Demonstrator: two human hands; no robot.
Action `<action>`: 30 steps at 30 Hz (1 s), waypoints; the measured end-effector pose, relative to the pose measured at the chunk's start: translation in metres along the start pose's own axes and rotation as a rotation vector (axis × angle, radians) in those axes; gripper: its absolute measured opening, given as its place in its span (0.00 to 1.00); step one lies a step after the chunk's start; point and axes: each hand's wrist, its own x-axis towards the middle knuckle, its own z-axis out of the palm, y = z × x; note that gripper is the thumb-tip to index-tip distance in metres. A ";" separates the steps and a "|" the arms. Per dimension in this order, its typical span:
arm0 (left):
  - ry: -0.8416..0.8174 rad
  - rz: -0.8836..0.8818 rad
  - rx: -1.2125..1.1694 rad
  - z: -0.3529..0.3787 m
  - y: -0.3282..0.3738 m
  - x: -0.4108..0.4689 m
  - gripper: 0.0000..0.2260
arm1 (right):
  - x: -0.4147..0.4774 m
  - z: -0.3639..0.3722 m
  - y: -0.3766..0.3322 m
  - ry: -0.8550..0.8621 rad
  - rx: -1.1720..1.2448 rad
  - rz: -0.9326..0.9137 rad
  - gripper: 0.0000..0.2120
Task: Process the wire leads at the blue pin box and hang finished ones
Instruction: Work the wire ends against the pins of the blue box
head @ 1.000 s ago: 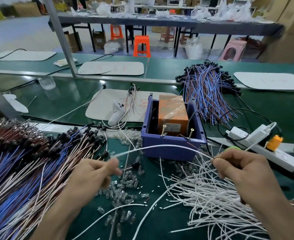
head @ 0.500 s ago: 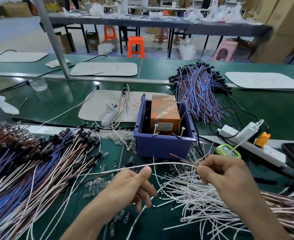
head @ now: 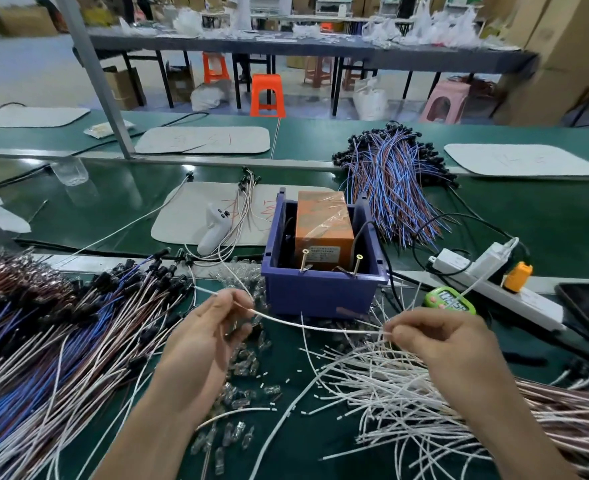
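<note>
Both hands are apart, low in the middle of the frame. The left hand (head: 203,341) and the right hand (head: 442,344) each pinch one end of a thin white wire (head: 307,326). The wire hangs in a soft curve just in front of the blue pin box (head: 321,292). Under the right hand, a heap of white wires (head: 390,396) lies on the green surface (head: 546,220).

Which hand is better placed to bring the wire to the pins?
Probably right: the right hand pinches the wire near its tip, just before the box below a pin; left hand leaves a tail past its grip.
</note>
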 end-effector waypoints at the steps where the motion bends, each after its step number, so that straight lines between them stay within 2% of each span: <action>1: -0.053 0.010 -0.006 0.002 0.005 -0.002 0.16 | 0.003 0.000 0.001 0.088 0.057 0.014 0.12; 3: -0.161 -0.006 -0.071 0.009 0.013 -0.008 0.17 | 0.009 0.000 0.001 0.215 0.194 0.013 0.13; 6: -0.135 -0.015 0.019 0.019 0.014 -0.005 0.17 | 0.015 -0.001 -0.005 0.264 0.310 -0.070 0.13; 8: -0.057 0.033 0.139 0.028 0.011 0.000 0.19 | 0.016 0.001 -0.010 0.260 0.150 -0.189 0.13; 11: 0.014 0.155 0.596 0.037 0.005 0.007 0.20 | 0.023 0.004 -0.018 0.295 -0.114 -0.265 0.07; 13: -0.020 0.212 0.847 0.035 0.001 0.008 0.14 | 0.029 0.004 -0.021 0.291 -0.201 -0.255 0.03; 15: -0.022 0.214 0.952 0.033 -0.003 0.007 0.08 | 0.035 0.003 -0.021 0.274 -0.245 -0.248 0.02; 17: 0.032 0.224 1.010 0.034 -0.005 0.003 0.06 | 0.039 0.002 -0.021 0.271 -0.265 -0.246 0.02; 21: 0.165 0.260 1.052 0.040 -0.009 0.000 0.10 | 0.044 0.002 -0.020 0.281 -0.290 -0.269 0.05; 30: 0.191 0.264 0.984 0.056 -0.014 0.005 0.12 | 0.050 0.007 -0.010 0.290 -0.259 -0.245 0.06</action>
